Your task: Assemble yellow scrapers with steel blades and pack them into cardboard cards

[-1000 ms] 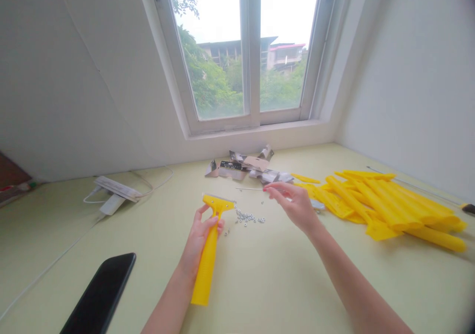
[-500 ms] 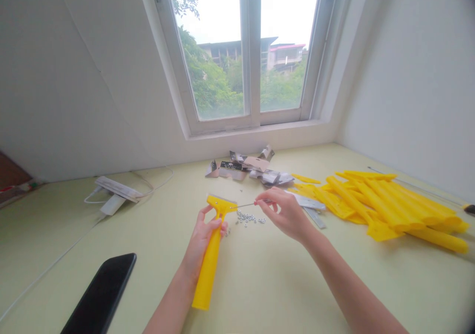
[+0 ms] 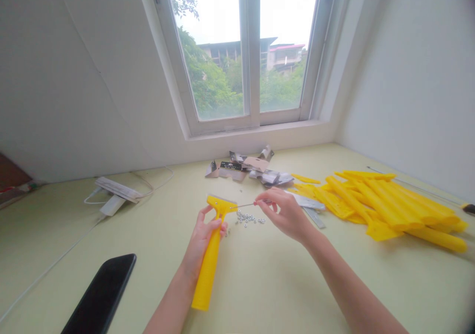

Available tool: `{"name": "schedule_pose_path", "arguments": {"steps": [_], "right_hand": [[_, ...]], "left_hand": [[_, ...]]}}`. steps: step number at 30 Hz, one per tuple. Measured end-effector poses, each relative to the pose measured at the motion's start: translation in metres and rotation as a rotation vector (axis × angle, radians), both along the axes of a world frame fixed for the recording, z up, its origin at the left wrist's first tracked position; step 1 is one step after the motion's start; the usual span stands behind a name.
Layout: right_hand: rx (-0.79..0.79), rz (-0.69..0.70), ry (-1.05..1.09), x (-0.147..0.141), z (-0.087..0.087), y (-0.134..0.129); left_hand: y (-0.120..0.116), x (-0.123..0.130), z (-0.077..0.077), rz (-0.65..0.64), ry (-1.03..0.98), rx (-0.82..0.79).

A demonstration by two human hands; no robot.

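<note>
My left hand (image 3: 203,237) is wrapped round the neck of a yellow scraper (image 3: 208,269), its wide head pointing away from me and its handle toward me. A thin blade edge shows along the top of the head, with a screw at its left side. My right hand (image 3: 280,208) pinches a thin screwdriver (image 3: 245,205), whose handle is mostly hidden in the fingers. The metal shaft points left, and its tip meets the right side of the scraper head. Small metal nuts (image 3: 248,218) lie scattered on the table just behind and between my hands.
Yellow scraper parts (image 3: 393,200) are heaped at the right, beside flat metal blades (image 3: 314,215). Torn packaging (image 3: 256,165) lies below the window. At the left are a white power strip (image 3: 118,189) with cables and a black phone (image 3: 102,294). A pale table (image 3: 282,294) carries everything.
Hardly anything differs. Both hands keep their holds, and the screwdriver tip stays at the right side of the scraper head.
</note>
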State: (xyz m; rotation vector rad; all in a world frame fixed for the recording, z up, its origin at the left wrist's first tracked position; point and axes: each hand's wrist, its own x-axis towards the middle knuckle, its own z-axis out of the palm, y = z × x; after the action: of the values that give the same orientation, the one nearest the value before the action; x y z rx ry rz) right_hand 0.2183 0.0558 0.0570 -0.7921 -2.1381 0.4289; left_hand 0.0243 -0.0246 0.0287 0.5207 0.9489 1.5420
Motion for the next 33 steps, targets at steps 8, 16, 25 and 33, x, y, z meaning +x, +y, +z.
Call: {"name": "schedule_pose_path", "arguments": {"steps": [8,16,25,33], "right_hand": [[0.030,0.017,-0.049,0.003,0.002,-0.001],[0.027,-0.066,-0.104,0.002,0.001,0.000],[0.001,-0.089,-0.032,0.001,-0.002,0.002],[-0.119,-0.280,-0.042,0.008,-0.030,0.030]], "left_hand": [[0.001,-0.001,-0.002,0.014,0.039,0.006],[0.001,0.000,-0.002,-0.005,0.052,0.015],[0.002,0.000,-0.002,0.028,0.067,0.017],[-0.001,-0.001,0.001,0.045,0.031,-0.013]]}}
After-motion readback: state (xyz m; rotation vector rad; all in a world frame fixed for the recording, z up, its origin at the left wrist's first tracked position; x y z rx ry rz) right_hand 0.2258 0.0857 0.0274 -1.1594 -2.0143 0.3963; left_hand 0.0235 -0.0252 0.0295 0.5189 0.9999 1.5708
